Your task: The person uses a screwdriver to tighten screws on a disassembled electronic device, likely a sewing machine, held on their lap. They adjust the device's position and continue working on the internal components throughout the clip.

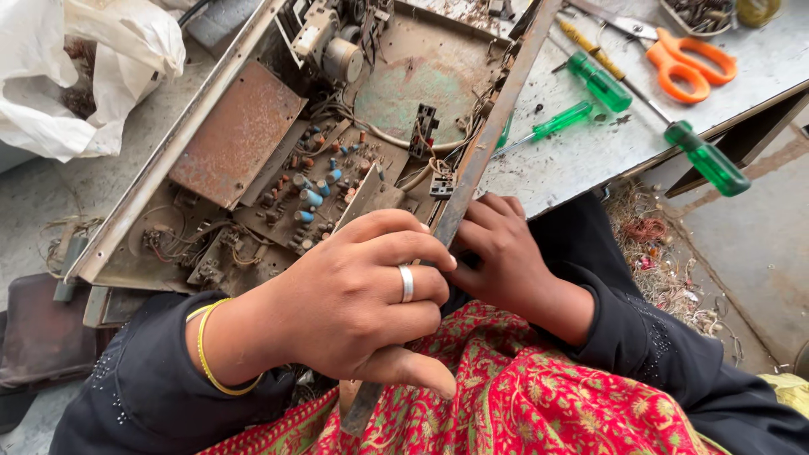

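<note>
a red patterned cloth (522, 396) is lying closest to the lens, spreading over the person's lap between two black sleeves. just beyond it a rusty metal chassis (244, 135) is tilting across the grey work table (590, 143), its open side showing a circuit board (324, 181) with small blue capacitors, loose wires and a grey motor part near the top. the chassis's long rusted side rail (480, 152) is running diagonally from the upper right down toward the lap. the left hand (354, 299), wearing a silver ring and a yellow bangle at the wrist, is curling tightly around the lower stretch of that rail, fingers (404, 248) wrapping over the top and the thumb closing underneath, so the rail is passing right through the fist and sticking out below it. the right hand (501, 253) is sitting just beside it, fingers bent and pressing against the rail's far edge; whether they are truly gripping it cannot be told. further back on the table, orange-handled scissors (687, 63) and three green-handled screwdrivers (712, 160) are lying well apart from both hands, and a white plastic bag (76, 67) is slumping at the upper left.
</note>
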